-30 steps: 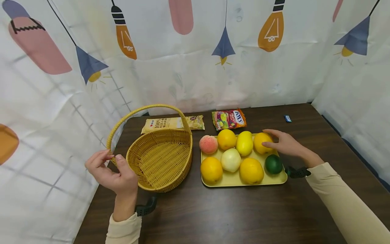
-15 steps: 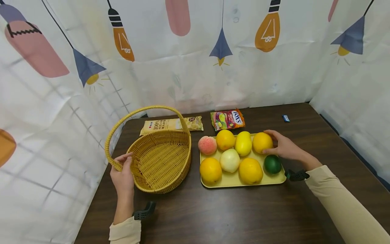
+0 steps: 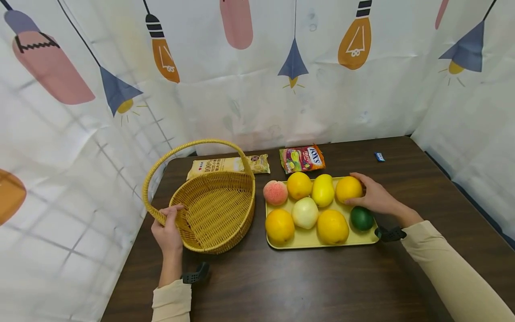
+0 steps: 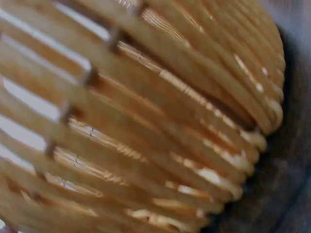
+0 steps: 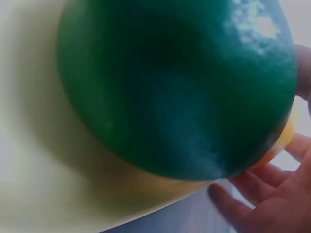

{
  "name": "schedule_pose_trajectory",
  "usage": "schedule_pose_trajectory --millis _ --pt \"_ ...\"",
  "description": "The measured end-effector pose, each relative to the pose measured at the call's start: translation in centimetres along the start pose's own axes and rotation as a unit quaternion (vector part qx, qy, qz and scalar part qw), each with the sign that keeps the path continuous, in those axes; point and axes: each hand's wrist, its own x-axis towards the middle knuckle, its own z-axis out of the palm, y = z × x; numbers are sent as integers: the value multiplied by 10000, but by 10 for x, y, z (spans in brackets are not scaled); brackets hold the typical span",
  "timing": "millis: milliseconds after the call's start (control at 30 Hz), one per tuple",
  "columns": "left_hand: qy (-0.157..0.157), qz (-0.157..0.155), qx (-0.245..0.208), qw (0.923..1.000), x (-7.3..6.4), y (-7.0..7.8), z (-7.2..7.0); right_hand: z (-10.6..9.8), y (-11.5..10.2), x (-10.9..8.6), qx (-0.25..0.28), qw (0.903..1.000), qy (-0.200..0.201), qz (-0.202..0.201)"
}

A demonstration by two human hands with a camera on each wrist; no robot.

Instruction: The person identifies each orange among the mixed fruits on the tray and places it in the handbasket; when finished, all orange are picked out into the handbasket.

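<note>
My left hand (image 3: 168, 232) grips the left side of the yellow wicker basket (image 3: 241, 223) where the arched handle meets the rim. Woven strands of the basket (image 4: 160, 97) fill most of the left wrist view. At the back right corner of the yellow tray (image 3: 306, 242), my right hand (image 3: 376, 195) holds an orange (image 3: 348, 189) between fingers and thumb; the orange sits in the tray area. Just in front of it lies a dark green fruit (image 3: 361, 218). In the right wrist view that green fruit (image 5: 180, 92) hides most of the orange (image 5: 279, 148).
Also on the tray are a peach (image 3: 275, 192), a yellow elongated fruit (image 3: 323, 190), a pale round fruit (image 3: 304, 213) and several orange-yellow fruits. Behind stand a pasta packet (image 3: 257, 163), a candy bag (image 3: 302, 158) and a small blue wrapper (image 3: 379, 157). Patterned curtains enclose the table.
My left hand has come down from beside the handle and taken hold of the basket's left side. The right hand's fingers and thumb have closed round the orange.
</note>
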Motion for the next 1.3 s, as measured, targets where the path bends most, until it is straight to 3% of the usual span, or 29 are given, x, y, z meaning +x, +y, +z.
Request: schedule_pose_trajectory --millis 133,400,733,933,1067,1300 --pt "-155 219 -280 9992 -1 -8 -5 0 0 -5 -85 9997 211 -19" --pt "-267 578 -238 9977 -2 -14 -7 0 -4 -10 269 9970 731 15" --pt "-470 890 -524 9935 -3 -17 -6 0 -47 -5 1025 9869 1230 -191" --pt "-581 1115 -884 9881 -3 -22 -7 6 -85 2 1871 9757 1048 -440" --pt "-493 1166 -693 9895 -3 -24 -7 15 -105 9 2291 9681 810 -607" --pt "-405 1243 -455 9904 -4 -24 -8 38 -130 18 2511 9636 447 -799"
